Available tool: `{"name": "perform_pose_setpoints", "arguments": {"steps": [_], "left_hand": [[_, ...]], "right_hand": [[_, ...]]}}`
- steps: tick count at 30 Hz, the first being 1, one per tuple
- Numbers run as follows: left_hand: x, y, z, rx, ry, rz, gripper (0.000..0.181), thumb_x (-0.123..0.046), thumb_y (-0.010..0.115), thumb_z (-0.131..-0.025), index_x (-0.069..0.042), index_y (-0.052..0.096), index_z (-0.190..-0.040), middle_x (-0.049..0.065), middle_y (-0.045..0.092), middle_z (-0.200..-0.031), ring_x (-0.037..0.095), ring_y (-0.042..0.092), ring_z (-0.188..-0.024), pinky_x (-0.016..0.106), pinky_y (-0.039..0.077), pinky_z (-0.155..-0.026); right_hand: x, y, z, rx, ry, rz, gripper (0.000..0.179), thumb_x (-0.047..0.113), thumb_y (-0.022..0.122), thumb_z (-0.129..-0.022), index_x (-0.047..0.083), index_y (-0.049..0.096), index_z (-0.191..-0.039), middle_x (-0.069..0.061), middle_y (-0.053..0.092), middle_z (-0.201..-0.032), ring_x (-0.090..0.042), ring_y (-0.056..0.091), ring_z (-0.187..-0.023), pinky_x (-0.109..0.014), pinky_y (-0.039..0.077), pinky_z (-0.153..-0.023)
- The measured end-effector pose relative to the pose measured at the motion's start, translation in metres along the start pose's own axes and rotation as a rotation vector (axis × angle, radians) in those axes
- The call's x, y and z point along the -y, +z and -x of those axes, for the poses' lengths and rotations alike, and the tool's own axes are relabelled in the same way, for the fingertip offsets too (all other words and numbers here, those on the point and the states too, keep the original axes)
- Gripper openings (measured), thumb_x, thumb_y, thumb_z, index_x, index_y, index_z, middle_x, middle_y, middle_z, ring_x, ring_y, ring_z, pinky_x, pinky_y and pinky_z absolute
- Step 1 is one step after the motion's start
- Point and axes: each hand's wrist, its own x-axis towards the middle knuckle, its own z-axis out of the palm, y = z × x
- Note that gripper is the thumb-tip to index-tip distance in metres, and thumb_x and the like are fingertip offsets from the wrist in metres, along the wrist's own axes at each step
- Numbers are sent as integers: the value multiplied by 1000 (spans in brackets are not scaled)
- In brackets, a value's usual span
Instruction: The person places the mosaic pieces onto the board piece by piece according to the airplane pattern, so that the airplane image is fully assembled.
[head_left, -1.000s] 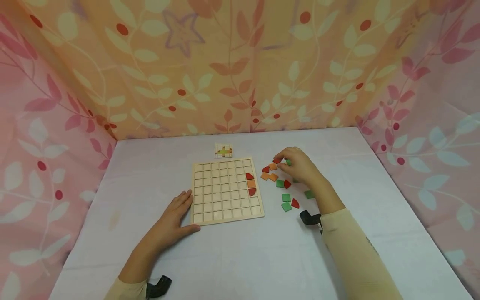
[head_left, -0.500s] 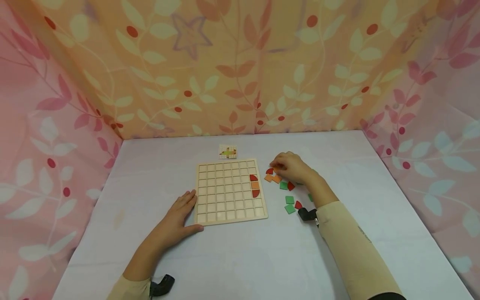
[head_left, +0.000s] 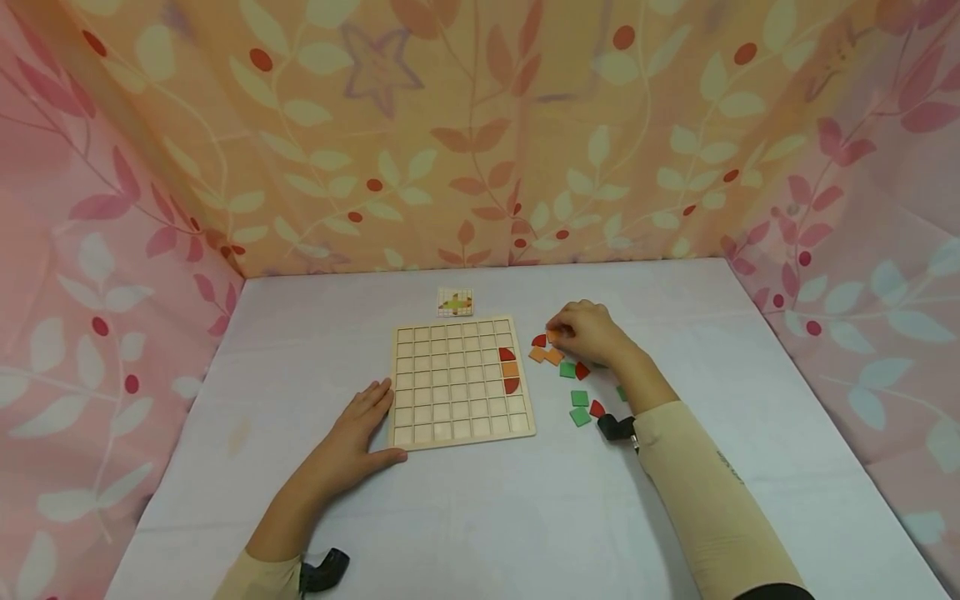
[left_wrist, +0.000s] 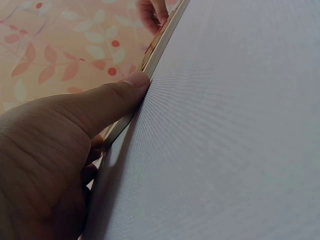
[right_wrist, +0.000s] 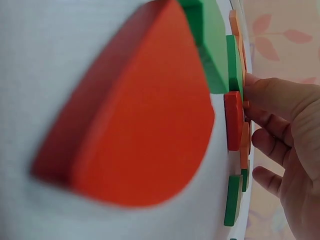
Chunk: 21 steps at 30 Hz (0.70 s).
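Note:
A wooden grid board (head_left: 461, 439) lies in the head view with two red quarter-round tiles (head_left: 512, 386) and an orange square tile (head_left: 510, 369) in its right column. My left hand (head_left: 356, 429) rests along its left edge, fingers straight and the thumb against the near corner. In the left wrist view, the thumb (left_wrist: 115, 97) presses the board's side. To the right of the board, my right hand (head_left: 588, 332) pinches at another orange square tile (head_left: 552, 336), thumb and fingertips bent around it. The right wrist view shows the hand (right_wrist: 295, 130) beyond several tiles.
Loose orange tiles (head_left: 537, 354), green tiles (head_left: 580, 398) and red tiles (head_left: 597, 408) lie on the white cloth right of the board. A small pattern card (head_left: 455, 302) sits behind it. Floral curtains (head_left: 450, 150) surround the table on three sides.
My right hand has moved slightly from a red tile to an orange one beside it. The left hand stays at the board, and the head view has shifted a little.

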Motion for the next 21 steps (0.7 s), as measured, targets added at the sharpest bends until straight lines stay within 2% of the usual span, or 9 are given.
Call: {"name": "perform_pose_setpoints", "arguments": {"steps": [6,9,13,16,21], "left_hand": [[1,2,1,-28,17,0,107,-51,84,-81,-1,31,-160,10,23,-170,34,16,-158,43,11,-130],[1,2,1,-19,13,0,107,-51,83,-81,-1,31,-160,9,22,-170,34,15,-158,46,12,-129],[0,1,1,15,-17,2,107,-53,82,-82,-3,29,-161,5,19,-172,30,12,-159,50,13,-129],[0,2,0,22,-28,1,107,-53,82,-83,-4,28,-161,3,18,-172,29,11,-159,49,13,-129],[1,2,1,-12,2,-11,107,-53,82,-82,-2,30,-160,7,21,-171,32,14,-158,45,12,-129]], "right_hand": [[0,0,2,-7,15,6,29,31,78,-91,15,76,-116,-2,71,-115,-26,57,-111,-50,38,-102],[1,-1,3,-20,14,15,29,32,77,-92,15,76,-117,-2,71,-116,-26,57,-112,-50,38,-101],[6,-6,6,-53,23,-26,29,32,74,-94,15,75,-118,-1,70,-115,-25,56,-112,-49,37,-104],[14,-12,8,-77,-5,-70,28,29,75,-94,15,75,-118,0,70,-113,-25,56,-112,-50,37,-106],[33,-20,9,-89,-69,-86,27,27,76,-93,14,76,-116,0,71,-112,-26,56,-114,-51,38,-107]]}}
